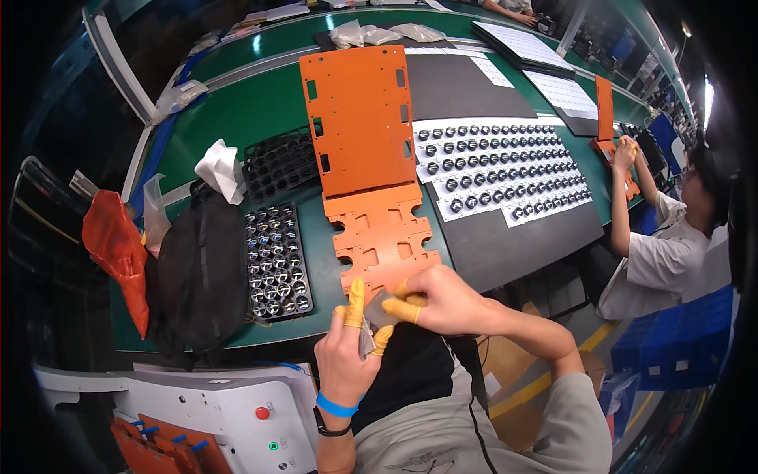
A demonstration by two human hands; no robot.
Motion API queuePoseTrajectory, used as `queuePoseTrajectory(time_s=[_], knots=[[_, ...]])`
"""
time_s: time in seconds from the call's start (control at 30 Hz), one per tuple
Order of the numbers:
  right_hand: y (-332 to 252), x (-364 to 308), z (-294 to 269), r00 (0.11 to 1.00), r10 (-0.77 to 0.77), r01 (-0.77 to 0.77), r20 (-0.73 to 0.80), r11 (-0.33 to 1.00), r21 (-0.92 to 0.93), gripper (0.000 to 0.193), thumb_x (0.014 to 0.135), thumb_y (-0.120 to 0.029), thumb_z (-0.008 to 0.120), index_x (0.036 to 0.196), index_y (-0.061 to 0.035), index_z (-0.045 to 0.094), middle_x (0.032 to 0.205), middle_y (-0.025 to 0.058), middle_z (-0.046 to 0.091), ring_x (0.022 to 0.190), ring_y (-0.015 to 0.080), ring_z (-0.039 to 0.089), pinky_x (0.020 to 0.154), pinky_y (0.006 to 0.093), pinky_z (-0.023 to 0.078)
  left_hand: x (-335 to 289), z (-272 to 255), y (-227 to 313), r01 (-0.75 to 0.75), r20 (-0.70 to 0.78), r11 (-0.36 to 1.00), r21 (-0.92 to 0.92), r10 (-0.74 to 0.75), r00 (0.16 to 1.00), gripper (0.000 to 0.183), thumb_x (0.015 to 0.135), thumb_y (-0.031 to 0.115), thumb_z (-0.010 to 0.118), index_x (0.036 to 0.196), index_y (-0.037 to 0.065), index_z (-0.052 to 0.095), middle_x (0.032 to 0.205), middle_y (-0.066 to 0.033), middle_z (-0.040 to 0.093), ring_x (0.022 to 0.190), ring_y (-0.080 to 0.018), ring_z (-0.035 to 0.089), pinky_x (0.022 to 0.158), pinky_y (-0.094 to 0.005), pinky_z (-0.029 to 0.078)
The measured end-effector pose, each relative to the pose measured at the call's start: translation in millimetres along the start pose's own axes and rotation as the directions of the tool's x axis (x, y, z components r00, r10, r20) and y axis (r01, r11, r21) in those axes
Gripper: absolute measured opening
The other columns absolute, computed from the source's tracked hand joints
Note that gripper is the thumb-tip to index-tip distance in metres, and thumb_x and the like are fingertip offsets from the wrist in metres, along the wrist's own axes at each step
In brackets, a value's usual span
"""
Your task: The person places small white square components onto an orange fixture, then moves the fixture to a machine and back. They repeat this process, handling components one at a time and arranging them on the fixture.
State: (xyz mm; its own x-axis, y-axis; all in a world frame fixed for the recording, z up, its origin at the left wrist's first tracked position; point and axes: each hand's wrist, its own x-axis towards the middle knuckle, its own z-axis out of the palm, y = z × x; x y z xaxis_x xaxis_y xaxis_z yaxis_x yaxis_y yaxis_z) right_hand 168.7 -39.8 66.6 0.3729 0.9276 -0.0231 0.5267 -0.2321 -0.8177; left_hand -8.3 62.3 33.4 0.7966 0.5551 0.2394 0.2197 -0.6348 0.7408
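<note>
Yellow finger cots cover several fingertips of both my hands, which meet at the near edge of the orange fixture [377, 212]. Between them is a small grey flat piece [382, 310], its exact kind unclear. My right hand [446, 302] pinches its upper right side with thumb and fingers. At its left side, my left hand [344, 347] grips with thumb and bent fingers while one finger points up. A blue band and a dark watch circle the left wrist. The fixture's lower plate has cutouts, and its tall perforated lid [359, 118] stands raised behind.
Left of the fixture are a black tray [298, 272] of round shiny parts, another black tray [276, 170] and a black bag [201, 268]. White sheets with rows of black round parts [497, 166] lie right, on a dark mat [505, 261]. A co-worker [663, 237] sits far right.
</note>
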Motion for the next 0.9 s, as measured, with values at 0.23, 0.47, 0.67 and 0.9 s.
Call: queuePoseTrajectory(time_s=[0.23,0.47,0.67,0.9], knots=[[65,26,-45,0.878,0.275,-0.279,-0.392,0.959,0.048,0.032,0.097,-0.025,0.062,0.101,0.0051,0.073,0.062,0.0111,0.064,0.055,0.0130,0.055,0.053,0.0346,0.045,-5,10,-14,0.020,-0.080,0.988,-0.153,-0.032,0.996,0.054,0.092,0.018,0.069,0.142,0.004,0.054,0.086,-0.0087,0.052,0.065,-0.0220,0.051,0.061,-0.0330,0.045],[85,56,-46,0.857,0.356,-0.385,-0.373,0.923,-0.004,0.037,0.097,-0.029,0.063,0.096,0.0066,0.074,0.060,0.0147,0.062,0.057,0.0153,0.055,0.059,0.0375,0.046,-5,11,-10,0.000,-0.070,0.982,-0.187,-0.014,0.997,0.050,0.092,0.020,0.070,0.139,0.006,0.058,0.082,-0.0068,0.053,0.061,-0.0179,0.049,0.058,-0.0296,0.043],[106,68,-47,0.903,0.359,-0.372,-0.237,0.928,-0.014,0.046,0.098,-0.032,0.064,0.072,0.0050,0.061,0.054,0.0013,0.048,0.054,0.0087,0.037,0.049,0.0340,0.034,-8,3,-12,0.039,-0.053,0.924,-0.380,-0.065,0.996,0.047,0.094,0.022,0.069,0.134,0.001,0.061,0.084,-0.0050,0.056,0.069,-0.0126,0.051,0.062,-0.0267,0.041],[108,77,-67,0.872,0.486,-0.489,0.064,0.858,0.156,0.047,0.098,-0.040,0.065,0.067,-0.0059,0.058,0.055,-0.0051,0.043,0.047,0.0060,0.038,0.043,0.0259,0.030,-18,2,-16,-0.090,-0.249,0.792,-0.605,-0.081,0.965,0.045,0.095,0.031,0.067,0.121,-0.005,0.064,0.086,-0.0063,0.056,0.071,-0.0122,0.051,0.064,-0.0248,0.041]])
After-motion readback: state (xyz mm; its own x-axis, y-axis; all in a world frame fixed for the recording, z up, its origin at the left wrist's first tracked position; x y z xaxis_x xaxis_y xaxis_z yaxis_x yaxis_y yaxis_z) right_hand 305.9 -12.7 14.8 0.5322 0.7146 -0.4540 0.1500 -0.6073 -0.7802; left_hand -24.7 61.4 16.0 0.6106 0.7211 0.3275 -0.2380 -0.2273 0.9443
